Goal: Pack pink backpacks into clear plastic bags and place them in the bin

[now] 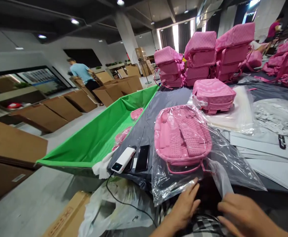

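Observation:
A pink backpack (183, 131) lies strap side up inside a clear plastic bag (232, 164) on the dark-covered table. My left hand (185, 205) is at the bag's near edge, its fingers stretched and touching the film, the thumb apart. On the right, my right hand (242, 212) is closed on a gathered, whitish part of the bag and draws it taut toward me. That hand is slightly blurred. The backpack's top handle loop points toward my hands.
Left of the bag lie a white power bank (123, 160) with a cable and a black phone (142, 158). Beyond is a green bin (84, 144) with bagged pink items. Another pink backpack (214, 93) rests on plastic sheets; stacked backpacks (200, 59) stand behind. A person (83, 74) stands among cartons.

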`<act>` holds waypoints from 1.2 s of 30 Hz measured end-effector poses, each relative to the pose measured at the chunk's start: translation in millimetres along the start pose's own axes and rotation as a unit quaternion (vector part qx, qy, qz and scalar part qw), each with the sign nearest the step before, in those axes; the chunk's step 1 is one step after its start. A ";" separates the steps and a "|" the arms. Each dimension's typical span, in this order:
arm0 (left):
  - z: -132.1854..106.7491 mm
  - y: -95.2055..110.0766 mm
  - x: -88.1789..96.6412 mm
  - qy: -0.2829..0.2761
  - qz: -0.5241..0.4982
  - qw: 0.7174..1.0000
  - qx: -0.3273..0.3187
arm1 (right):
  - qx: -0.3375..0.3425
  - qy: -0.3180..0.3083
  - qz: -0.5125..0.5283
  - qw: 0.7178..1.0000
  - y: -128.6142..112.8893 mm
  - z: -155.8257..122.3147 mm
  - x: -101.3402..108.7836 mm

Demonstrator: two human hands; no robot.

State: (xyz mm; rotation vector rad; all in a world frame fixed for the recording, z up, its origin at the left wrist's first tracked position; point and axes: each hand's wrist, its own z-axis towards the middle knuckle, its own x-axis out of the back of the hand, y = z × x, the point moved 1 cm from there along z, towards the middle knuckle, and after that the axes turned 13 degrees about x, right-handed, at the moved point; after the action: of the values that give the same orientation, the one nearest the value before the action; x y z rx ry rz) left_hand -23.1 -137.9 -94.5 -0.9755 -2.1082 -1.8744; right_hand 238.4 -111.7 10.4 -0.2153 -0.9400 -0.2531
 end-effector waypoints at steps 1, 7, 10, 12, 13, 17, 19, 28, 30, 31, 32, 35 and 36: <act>11.8 5.6 -12.4 0.015 -0.012 1.000 -0.007 | 0.003 0.005 -0.031 1.000 -8.8 6.2 -13.3; 58.5 32.3 -58.4 0.223 -0.143 0.959 0.102 | -0.191 0.007 -0.271 0.943 28.3 -18.4 -43.5; 67.8 42.6 -57.7 0.255 -0.155 0.946 0.131 | -0.238 -0.042 -0.218 0.946 48.0 -38.0 -57.3; 68.2 46.8 -51.2 0.252 -0.170 0.944 0.130 | -0.253 -0.034 -0.159 0.954 53.5 -48.7 -64.6; 66.7 48.4 -46.5 0.251 -0.176 0.944 0.124 | -0.259 -0.016 -0.134 0.956 55.3 -53.5 -65.5; 56.4 55.7 -24.7 0.247 -0.205 0.940 0.110 | -0.272 0.061 -0.079 0.957 61.6 -67.3 -52.1; 53.0 61.5 -16.8 0.225 -0.249 0.935 0.113 | -0.267 0.069 -0.082 0.958 62.0 -70.3 -44.7; 74.5 102.4 -24.9 0.140 -0.324 0.921 0.166 | -0.268 0.045 0.004 0.962 39.0 -67.1 -46.3; 82.5 107.7 -29.3 0.166 -0.243 0.936 0.194 | -0.301 0.054 0.037 0.951 35.4 -68.5 -42.9; 85.5 109.2 -31.5 0.183 -0.206 0.939 0.208 | -0.314 0.058 0.045 0.946 32.9 -68.7 -41.0; 87.7 110.2 -34.0 0.197 -0.178 0.939 0.219 | -0.321 0.058 0.054 0.944 29.7 -68.2 -39.3; 87.8 111.8 -44.7 0.199 -0.145 0.944 0.221 | -0.312 0.050 0.086 0.945 16.2 -61.7 -36.2; 85.7 112.2 -49.1 0.187 -0.149 0.949 0.205 | -0.306 0.054 0.088 0.947 11.4 -58.8 -35.5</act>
State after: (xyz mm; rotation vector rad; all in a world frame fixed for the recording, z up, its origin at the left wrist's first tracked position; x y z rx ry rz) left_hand 103.0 -75.3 -44.2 -0.2008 -2.3472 -1.4762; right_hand 266.9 -113.7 -53.1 -0.8459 -0.7056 -0.3826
